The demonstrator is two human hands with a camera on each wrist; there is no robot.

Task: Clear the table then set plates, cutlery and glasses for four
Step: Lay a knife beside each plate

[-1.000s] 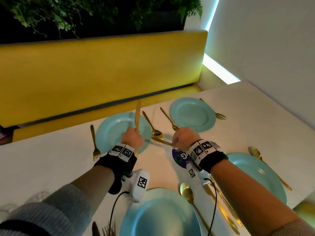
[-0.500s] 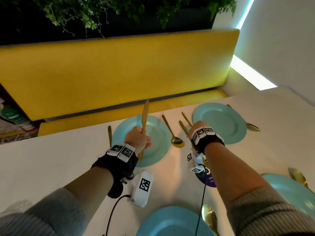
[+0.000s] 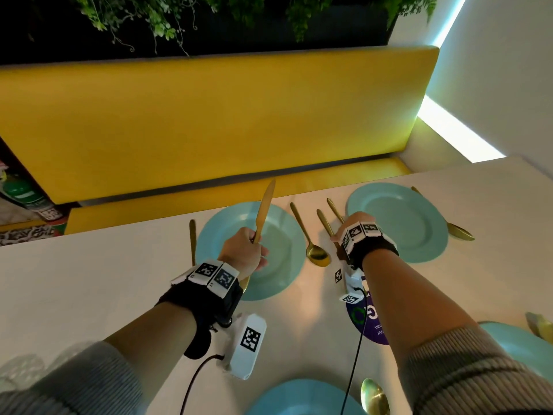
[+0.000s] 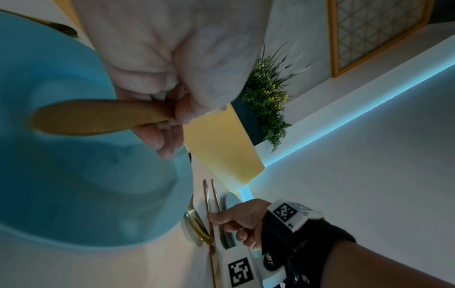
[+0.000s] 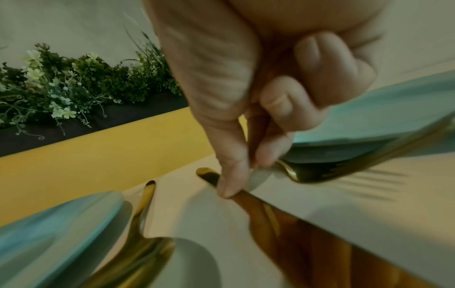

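My left hand [image 3: 254,244] grips a gold knife [image 3: 264,211] by the handle and holds it upright, blade up, over the far-left teal plate [image 3: 281,265]. The left wrist view shows that hand [image 4: 172,109] curled round the knife's handle [image 4: 98,117]. My right hand [image 3: 353,223] is down on the white table [image 3: 89,280], where it pinches the handle of a second gold knife [image 3: 324,221] lying between a gold spoon [image 3: 311,238] and a fork [image 3: 335,209]. In the right wrist view, thumb and forefinger [image 5: 229,187] pinch that knife [image 5: 270,220].
A far-right teal plate [image 3: 419,223] has a spoon [image 3: 457,230] on its right. A fork [image 3: 192,241] lies left of the far-left plate. Two near plates [image 3: 299,399] [image 3: 526,351], a spoon [image 3: 374,396] and a purple round sticker [image 3: 374,327] are close by. A yellow bench [image 3: 209,130] lies beyond the table.
My right hand carried its knife forward and lowered it onto the table between the spoon and the fork. My left hand still holds its knife upright over the far-left plate.
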